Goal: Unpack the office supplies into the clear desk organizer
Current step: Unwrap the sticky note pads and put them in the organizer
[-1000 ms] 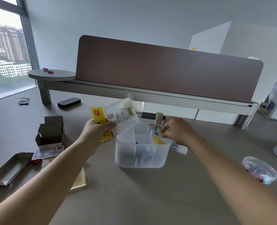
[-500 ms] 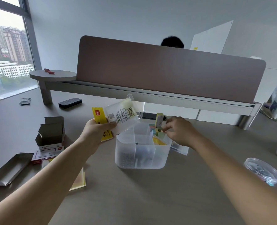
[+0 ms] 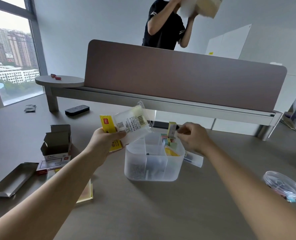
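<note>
Organizer (image 3: 154, 170) sits mid-desk, partly filled; we judge we're loading pastel blocks (image 3: 168, 142) into its back compartment. Our left hand (image 3: 103, 142) grips the opened packet (image 3: 131, 125); our right hand (image 3: 192, 137) pinches one block (image 3: 172, 129) above it. Next: lower it in.

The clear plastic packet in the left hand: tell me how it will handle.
The clear plastic packet looks thin and glossy, so probably light, somewhat floppy and a little slippery. The left hand holds it by one end and it stands out unsupported, so its contents probably stiffen it.
</note>
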`<state>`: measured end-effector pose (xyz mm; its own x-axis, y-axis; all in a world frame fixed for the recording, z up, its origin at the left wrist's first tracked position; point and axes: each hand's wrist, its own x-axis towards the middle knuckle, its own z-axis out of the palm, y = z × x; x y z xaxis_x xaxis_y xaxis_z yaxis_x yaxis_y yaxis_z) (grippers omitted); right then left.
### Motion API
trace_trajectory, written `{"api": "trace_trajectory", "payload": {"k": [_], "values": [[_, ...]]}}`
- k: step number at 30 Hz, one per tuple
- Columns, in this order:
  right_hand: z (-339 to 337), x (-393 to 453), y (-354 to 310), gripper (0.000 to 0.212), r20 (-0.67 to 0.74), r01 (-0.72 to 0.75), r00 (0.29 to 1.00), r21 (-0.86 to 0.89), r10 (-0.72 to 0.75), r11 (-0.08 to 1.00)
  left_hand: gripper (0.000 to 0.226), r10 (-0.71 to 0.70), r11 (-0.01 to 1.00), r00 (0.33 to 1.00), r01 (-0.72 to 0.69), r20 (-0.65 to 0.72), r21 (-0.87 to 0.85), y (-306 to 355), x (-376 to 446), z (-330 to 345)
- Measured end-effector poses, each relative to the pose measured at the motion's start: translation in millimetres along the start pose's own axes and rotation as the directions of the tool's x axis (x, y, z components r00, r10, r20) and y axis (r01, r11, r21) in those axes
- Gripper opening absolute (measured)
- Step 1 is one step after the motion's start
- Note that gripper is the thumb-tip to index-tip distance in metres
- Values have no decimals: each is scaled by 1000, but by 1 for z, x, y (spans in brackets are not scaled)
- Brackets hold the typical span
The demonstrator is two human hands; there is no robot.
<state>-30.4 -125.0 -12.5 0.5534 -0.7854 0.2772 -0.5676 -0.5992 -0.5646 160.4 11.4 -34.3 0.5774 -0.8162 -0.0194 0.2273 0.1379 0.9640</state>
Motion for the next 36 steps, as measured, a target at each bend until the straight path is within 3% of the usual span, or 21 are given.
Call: {"api": "trace_trajectory", "payload": {"k": [3, 5, 13, 18, 27, 36], "values": [[-1, 10, -2, 41, -14, -16, 1000, 115, 17, 993, 20, -5, 1000, 1000, 5, -2, 6, -1, 1, 0], [2, 18, -4, 47, 19, -7, 1000, 100, 5, 995, 17, -8, 1000, 1000, 8, -5, 12, -1, 2, 0], [2, 34, -5, 16, 22, 69, 997, 82, -71, 994, 17, -11, 1000, 1000, 12, -20, 3, -1, 6, -1], [1, 35, -4, 14, 42, 126, 991, -9, -126, 992, 16, -21, 1000, 999, 21, -25, 0, -1, 7, -1], [7, 36, -1, 12, 95, 96, 992, -82, -89, 992, 22, -23, 1000, 999, 24, -35, 15, 0, 5, -1], [1, 38, -8, 13, 96, 96, 991, -40, -91, 995, 21, -21, 1000, 999, 22, -33, 21, 0, 5, -1]]}}
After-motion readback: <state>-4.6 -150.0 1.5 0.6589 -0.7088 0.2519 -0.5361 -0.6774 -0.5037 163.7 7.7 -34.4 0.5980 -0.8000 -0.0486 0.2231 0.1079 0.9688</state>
